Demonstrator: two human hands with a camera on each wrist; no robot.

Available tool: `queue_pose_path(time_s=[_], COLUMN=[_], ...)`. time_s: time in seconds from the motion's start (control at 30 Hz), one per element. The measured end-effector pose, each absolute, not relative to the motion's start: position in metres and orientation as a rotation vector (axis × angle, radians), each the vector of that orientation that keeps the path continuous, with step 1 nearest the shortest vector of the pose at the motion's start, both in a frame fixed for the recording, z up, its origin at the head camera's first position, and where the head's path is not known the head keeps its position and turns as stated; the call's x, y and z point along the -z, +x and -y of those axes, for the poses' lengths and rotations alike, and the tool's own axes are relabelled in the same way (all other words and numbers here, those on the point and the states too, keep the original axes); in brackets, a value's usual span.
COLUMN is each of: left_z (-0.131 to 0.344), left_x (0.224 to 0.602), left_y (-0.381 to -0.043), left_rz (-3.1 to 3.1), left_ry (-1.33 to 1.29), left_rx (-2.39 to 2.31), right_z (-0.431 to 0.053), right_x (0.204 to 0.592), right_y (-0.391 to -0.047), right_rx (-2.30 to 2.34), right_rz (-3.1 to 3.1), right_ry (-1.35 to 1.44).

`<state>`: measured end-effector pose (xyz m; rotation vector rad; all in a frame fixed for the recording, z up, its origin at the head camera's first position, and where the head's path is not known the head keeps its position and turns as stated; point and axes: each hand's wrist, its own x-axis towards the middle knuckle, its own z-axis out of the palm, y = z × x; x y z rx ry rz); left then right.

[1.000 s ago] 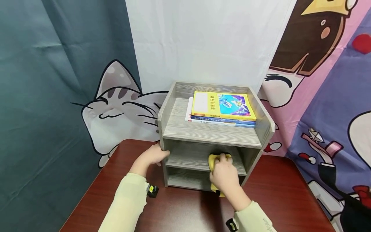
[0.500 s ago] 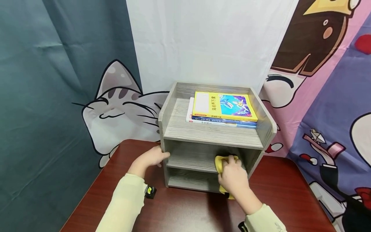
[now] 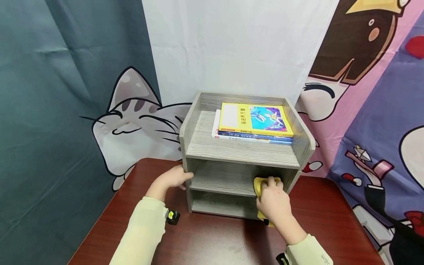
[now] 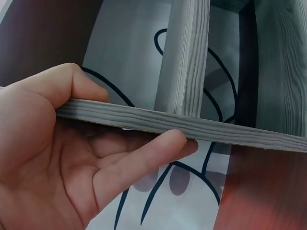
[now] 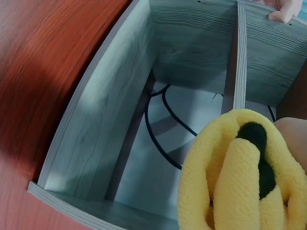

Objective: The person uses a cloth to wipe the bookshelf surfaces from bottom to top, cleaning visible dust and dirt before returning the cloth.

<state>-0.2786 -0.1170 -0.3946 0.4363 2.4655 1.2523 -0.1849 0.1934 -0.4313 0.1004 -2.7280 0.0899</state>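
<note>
A grey wood-grain shelf unit stands on the table. My left hand grips its left side panel. In the left wrist view the thumb lies on one face of that panel and the fingers lie along the other. My right hand holds a folded yellow cloth at the right end of the middle shelf board. Up close in the right wrist view, the plush cloth shows black patches and overlaps the board's front edge. Most of the right hand is out of that view.
A small stack of books, a yellow book uppermost, lies on the top shelf. The dark red table extends in front and to both sides. Printed cloth curtains hang behind the unit.
My right hand and the yellow cloth have moved right along the middle shelf board, towards the right side panel. The left hand keeps its grip in the same place.
</note>
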Motion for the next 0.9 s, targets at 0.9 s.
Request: queue_pose_path(time_s=[0.9], left_z=[0.128], left_x=[0.318], left_y=[-0.265], left_rz=[-2.668], left_ry=[0.492], left_rx=[-1.157], right_z=[-0.161], right_x=[0.429], right_y=[-0.197], right_rx=[0.017], right_rz=[2.747], right_ry=[0.151])
